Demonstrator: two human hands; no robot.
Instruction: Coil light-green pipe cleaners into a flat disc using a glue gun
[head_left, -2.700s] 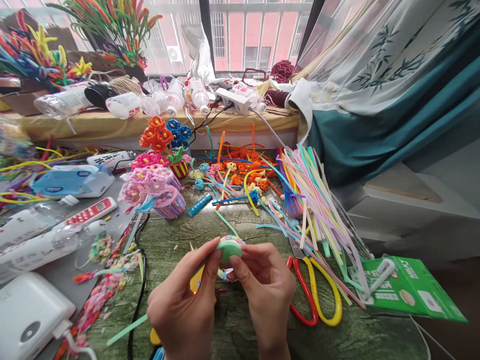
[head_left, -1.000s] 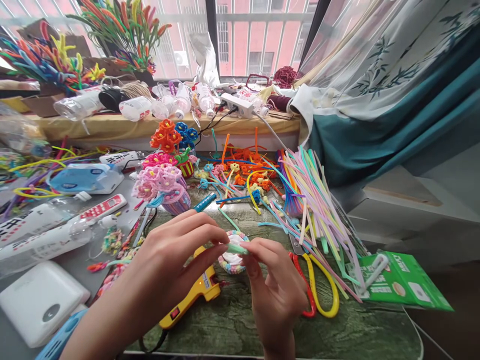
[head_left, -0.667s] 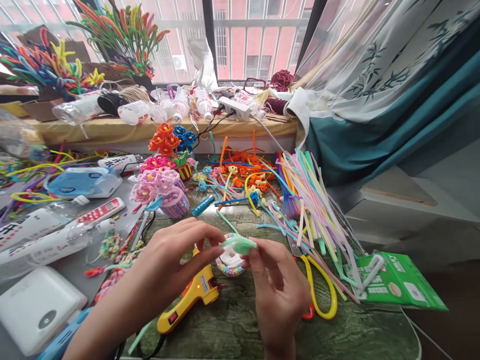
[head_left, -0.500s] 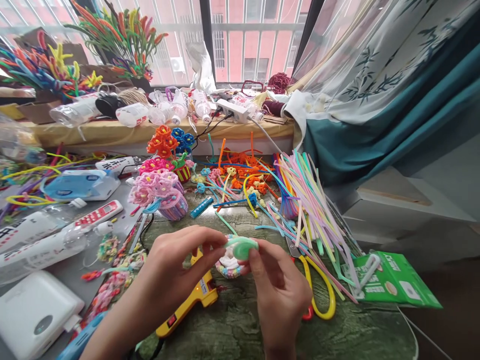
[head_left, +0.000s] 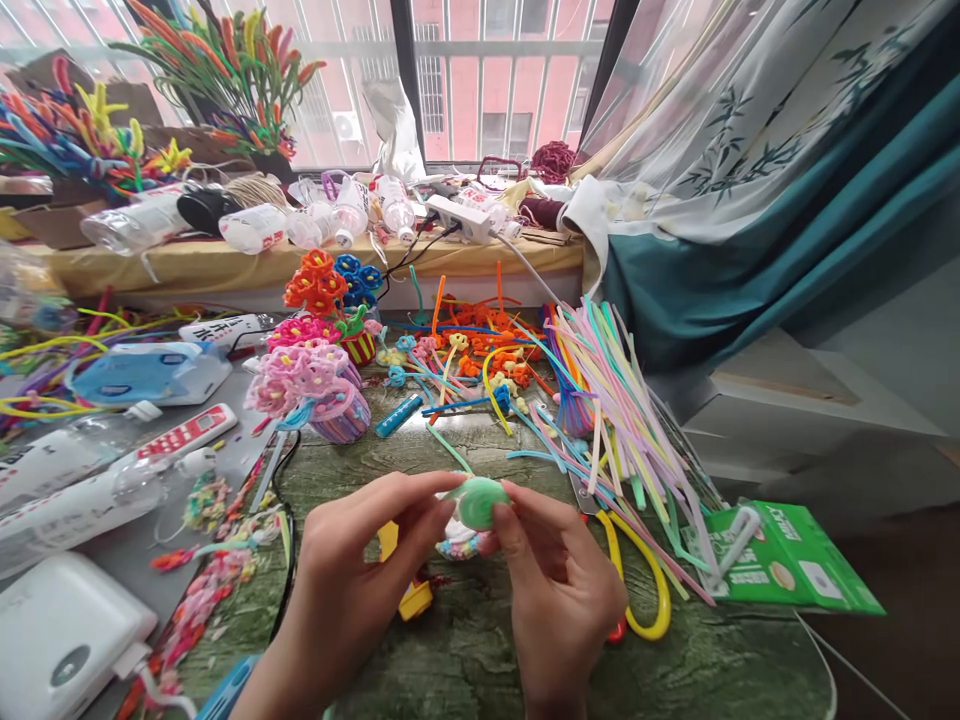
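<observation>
The left hand (head_left: 360,560) hides much of the yellow glue gun (head_left: 414,600), the right hand (head_left: 559,570) most of the red scissor handle (head_left: 616,632), the green coil (head_left: 484,503) part of the pastel ring (head_left: 461,549).

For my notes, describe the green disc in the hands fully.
The green disc is pale mint, round and flattish, seemingly a fuzzy strip wound into a coil. Its face tilts toward the camera. The right hand pinches its right edge, the left hand its left side, above a pastel-edged ring.
</observation>
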